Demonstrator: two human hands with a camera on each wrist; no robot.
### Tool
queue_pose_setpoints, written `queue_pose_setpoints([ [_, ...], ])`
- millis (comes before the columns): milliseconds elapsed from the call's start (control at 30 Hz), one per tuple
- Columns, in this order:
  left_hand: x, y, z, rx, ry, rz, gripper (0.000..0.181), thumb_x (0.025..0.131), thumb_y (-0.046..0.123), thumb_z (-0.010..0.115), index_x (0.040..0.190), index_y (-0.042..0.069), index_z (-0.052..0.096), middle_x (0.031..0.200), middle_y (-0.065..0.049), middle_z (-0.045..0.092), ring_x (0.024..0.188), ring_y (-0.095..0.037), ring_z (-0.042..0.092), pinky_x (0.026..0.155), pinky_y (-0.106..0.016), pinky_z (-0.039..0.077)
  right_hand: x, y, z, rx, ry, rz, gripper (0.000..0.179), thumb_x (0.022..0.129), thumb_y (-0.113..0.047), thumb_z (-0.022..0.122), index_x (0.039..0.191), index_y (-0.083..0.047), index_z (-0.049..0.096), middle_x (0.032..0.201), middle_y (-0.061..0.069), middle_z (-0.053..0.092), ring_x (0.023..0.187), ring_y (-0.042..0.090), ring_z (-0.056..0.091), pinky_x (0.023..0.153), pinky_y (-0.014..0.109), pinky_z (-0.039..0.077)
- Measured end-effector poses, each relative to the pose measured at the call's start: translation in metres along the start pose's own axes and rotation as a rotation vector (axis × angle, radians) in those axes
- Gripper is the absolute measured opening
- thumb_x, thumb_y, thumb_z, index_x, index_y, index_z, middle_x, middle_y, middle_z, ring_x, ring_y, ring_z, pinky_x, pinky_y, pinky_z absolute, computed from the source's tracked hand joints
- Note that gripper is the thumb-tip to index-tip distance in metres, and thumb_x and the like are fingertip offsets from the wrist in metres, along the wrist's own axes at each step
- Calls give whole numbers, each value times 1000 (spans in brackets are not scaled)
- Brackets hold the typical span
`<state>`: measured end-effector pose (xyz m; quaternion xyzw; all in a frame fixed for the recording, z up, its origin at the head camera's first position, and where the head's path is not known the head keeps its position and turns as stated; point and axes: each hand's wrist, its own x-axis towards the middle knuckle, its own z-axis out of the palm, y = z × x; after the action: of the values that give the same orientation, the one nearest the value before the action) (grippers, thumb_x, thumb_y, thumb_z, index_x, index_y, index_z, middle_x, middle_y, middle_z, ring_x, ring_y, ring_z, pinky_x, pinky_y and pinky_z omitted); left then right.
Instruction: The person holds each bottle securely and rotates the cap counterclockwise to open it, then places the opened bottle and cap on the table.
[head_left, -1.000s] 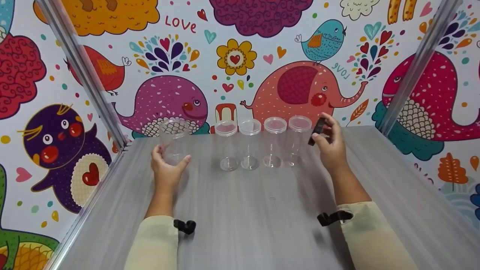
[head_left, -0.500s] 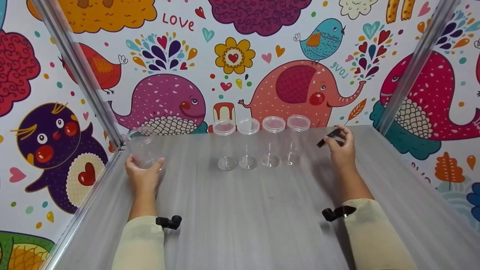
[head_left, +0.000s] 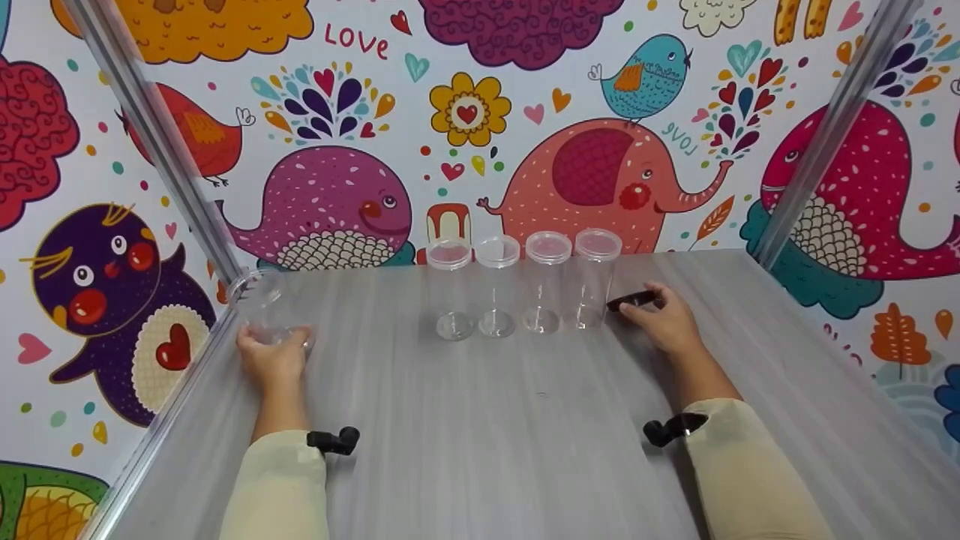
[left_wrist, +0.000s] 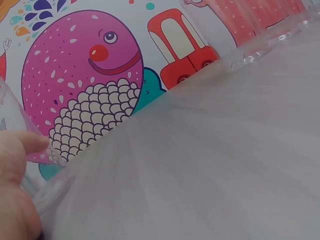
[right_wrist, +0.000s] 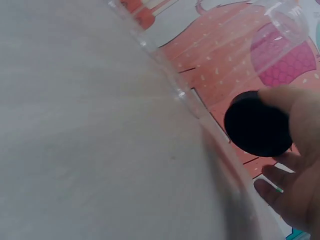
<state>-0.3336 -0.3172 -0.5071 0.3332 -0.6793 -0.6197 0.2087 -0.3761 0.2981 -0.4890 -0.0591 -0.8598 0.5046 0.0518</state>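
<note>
Right hand [head_left: 669, 322] shifted black disc [head_left: 634, 301] leftward, pinching it | disc sat just right of upright end container [head_left: 596, 281], right hand nearer | left hand [head_left: 275, 360] gripped clear jar [head_left: 261, 301]

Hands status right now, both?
Left hand: closed, holding a clear jar between thumb and fingers.
Right hand: closed, holding a round black lid, thumb and fingers at its edge.

I'm gripping jar [head_left: 259, 304] in left hand [head_left: 274, 360], near back left corner of table [head_left: 480, 442]. Four containers [head_left: 497, 285] are standing in row near back edge, between my hands. Right hand [head_left: 667, 324] is holding lid [head_left: 636, 301] just right of rightmost container [head_left: 597, 281]. Wall [head_left: 495, 187] is rising behind table, posts [head_left: 154, 142] standing left and right.
</note>
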Motion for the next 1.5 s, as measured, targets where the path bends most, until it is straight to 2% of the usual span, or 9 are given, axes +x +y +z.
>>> queue_pose_setpoints([
  [167, 0, -3, 0, 18, 3, 32, 113, 86, 20, 87, 172, 19, 14, 179, -6, 25, 164, -28, 27, 137, -41, 23, 3, 6, 5, -97, -41, -5, 85, 98, -32, 78, 164, 0, 36, 166, 29, 41, 152, 43, 43, 128, 56, 36],
  [367, 0, -3, -2, 5, -7, 12, 113, 89, 20, 86, 173, 24, 10, 182, -4, 15, 167, -27, 19, 138, -43, 18, 7, 8, 6, -228, -75, -15, 89, 96, -33, 79, 164, 3, 33, 167, 30, 39, 156, 46, 37, 132, 59, 29],
  [500, 1, -2, -2, 5, -24, 13, 113, 91, 21, 84, 173, 28, 7, 183, -2, 10, 168, -27, 14, 139, -43, 15, 8, 13, 8, -313, -90, -20, 86, 98, -32, 75, 163, 5, 32, 166, 32, 40, 156, 47, 38, 131, 61, 29],
  [600, 2, -1, -1, 0, -32, 9, 112, 93, 22, 82, 173, 32, 5, 183, 1, 9, 169, -26, 13, 139, -45, 15, 8, 14, 9, -335, -102, -16, 82, 100, -28, 73, 163, 5, 32, 166, 32, 40, 155, 48, 39, 131, 62, 29],
  [833, 4, -4, 0, -26, -28, -5, 103, 99, 21, 75, 173, 37, 5, 183, 5, 8, 169, -23, 11, 139, -45, 14, 6, 11, 10, -338, -99, -34, 71, 105, -22, 63, 163, 6, 32, 166, 33, 39, 157, 48, 35, 131, 62, 28],
  [1000, 5, -6, 0, 12, -17, 101, 93, 101, 15, 66, 174, 26, 9, 182, -1, 14, 169, -25, 13, 139, -43, 12, 5, 13, 10, -356, -63, -55, 62, 107, -19, 58, 159, 8, 38, 162, 33, 45, 155, 48, 38, 130, 60, 30],
  [1067, 6, -6, -1, 38, -13, 124, 89, 103, 17, 63, 174, 24, 10, 182, -3, 15, 169, -26, 13, 139, -43, 12, 5, 14, 10, -350, -49, -50, 60, 108, -19, 58, 158, 8, 40, 161, 32, 46, 154, 48, 40, 130, 59, 31],
  [1300, 0, -2, 0, 42, 33, 74, 93, 101, 26, 69, 174, 21, 11, 181, -4, 19, 168, -27, 18, 139, -42, 16, 4, 12, 9, -266, 5, 1, 61, 106, -27, 61, 157, 3, 46, 159, 29, 51, 150, 45, 47, 128, 58, 36],
  [1500, -17, 13, 7, -46, 102, 5, 98, 95, 30, 76, 171, 24, 16, 179, -5, 16, 165, -27, 19, 138, -44, 17, 2, 1, 6, -151, 56, 49, 62, 107, -35, 59, 160, -5, 45, 164, 24, 48, 154, 43, 45, 126, 57, 40],
])
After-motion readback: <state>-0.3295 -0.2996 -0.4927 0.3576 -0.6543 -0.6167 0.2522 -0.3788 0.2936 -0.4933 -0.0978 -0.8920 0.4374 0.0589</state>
